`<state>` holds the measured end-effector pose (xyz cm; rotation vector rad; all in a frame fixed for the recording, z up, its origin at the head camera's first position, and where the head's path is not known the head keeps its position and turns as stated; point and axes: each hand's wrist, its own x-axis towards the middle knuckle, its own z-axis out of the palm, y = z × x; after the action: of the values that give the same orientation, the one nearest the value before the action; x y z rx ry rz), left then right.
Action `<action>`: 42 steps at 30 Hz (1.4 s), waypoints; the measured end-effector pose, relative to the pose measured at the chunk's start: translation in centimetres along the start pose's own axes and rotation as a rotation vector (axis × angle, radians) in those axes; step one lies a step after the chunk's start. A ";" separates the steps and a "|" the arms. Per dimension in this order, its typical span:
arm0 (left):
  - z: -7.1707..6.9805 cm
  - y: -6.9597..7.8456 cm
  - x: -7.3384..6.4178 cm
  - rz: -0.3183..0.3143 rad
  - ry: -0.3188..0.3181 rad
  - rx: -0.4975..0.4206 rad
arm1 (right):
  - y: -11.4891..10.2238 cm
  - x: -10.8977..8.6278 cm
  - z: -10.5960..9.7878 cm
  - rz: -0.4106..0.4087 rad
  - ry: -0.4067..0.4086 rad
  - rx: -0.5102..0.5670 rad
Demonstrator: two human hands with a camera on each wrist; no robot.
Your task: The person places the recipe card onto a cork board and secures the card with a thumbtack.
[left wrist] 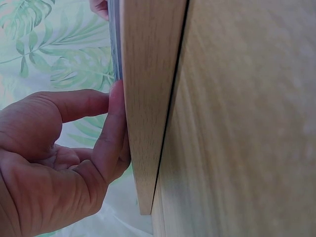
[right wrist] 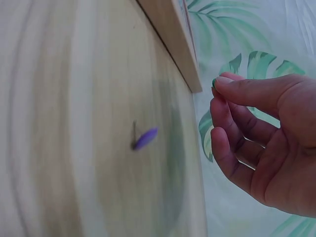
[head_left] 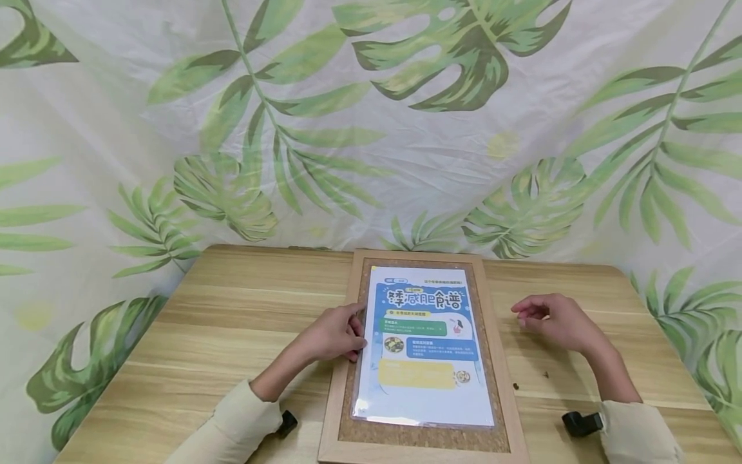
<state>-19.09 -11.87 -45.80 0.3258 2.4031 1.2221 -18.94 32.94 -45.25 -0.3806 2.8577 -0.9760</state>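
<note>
A blue and white printed poster (head_left: 426,403) with Chinese lettering and food pictures lies on a wood-framed cork board (head_left: 417,437). Beside its left edge is my left hand (head_left: 336,334), thumb and fingertips resting at the sheet's side. Seen from the left wrist, those fingers (left wrist: 116,106) touch the inner side of the wooden frame (left wrist: 148,89). Off the board's right side, above the table, my right hand (head_left: 553,321) pinches a small green pushpin (right wrist: 214,83) between thumb and index finger, which mostly cover it. A purple pushpin (right wrist: 145,138) lies on the table below this hand.
The board lies on a wood-grain table (head_left: 232,309), its far end close to the leaf-printed cloth (head_left: 319,129) behind. Small dark pieces (head_left: 516,386) lie on the tabletop right of the frame. Black straps (head_left: 582,424) show at both cuffs.
</note>
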 end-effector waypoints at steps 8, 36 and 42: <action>0.1 -0.1 0.1 -0.005 0.006 -0.006 | -0.9 1.0 0.1 0.000 0.007 0.023; 0.0 -0.1 0.3 0.000 0.000 -0.006 | -3.6 3.9 1.2 -0.008 0.021 0.085; 0.0 -0.2 0.3 -0.002 -0.003 -0.013 | -3.8 4.7 1.6 -0.042 0.048 0.102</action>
<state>-19.33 -11.84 -46.07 0.3211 2.3914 1.2344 -22.39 27.85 -44.26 -0.4141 2.8379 -1.1483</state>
